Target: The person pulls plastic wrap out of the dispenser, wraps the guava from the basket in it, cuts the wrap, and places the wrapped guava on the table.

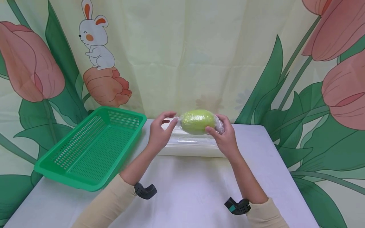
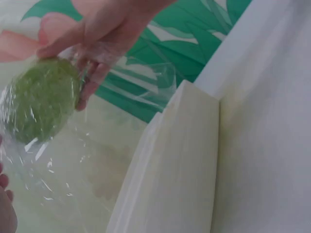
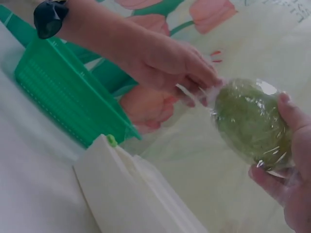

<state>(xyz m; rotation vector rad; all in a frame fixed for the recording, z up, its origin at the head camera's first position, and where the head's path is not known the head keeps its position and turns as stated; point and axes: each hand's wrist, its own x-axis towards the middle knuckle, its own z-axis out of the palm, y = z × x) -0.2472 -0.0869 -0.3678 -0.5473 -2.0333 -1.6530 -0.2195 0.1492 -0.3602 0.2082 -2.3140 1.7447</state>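
Note:
An oval green fruit [image 1: 197, 121], its kind not certain, is wrapped in clear cling film and held up above a long white cling film box [image 1: 192, 150]. My left hand [image 1: 160, 132] pinches the gathered film at the fruit's left end, also seen in the right wrist view. At the other end my right hand [image 1: 227, 136] grips the fruit, thumb on the near side. In the left wrist view, loose film hangs below the fruit [image 2: 41, 99] and a clear flap shows beside the right hand [image 2: 109, 29].
A green plastic basket [image 1: 94, 148] with nothing in it stands on the left of the white table [image 1: 185, 190]. Behind the table hangs a curtain [image 1: 185, 57] printed with tulips and a rabbit. Dark bands with small devices [image 1: 145, 191] sit on both wrists.

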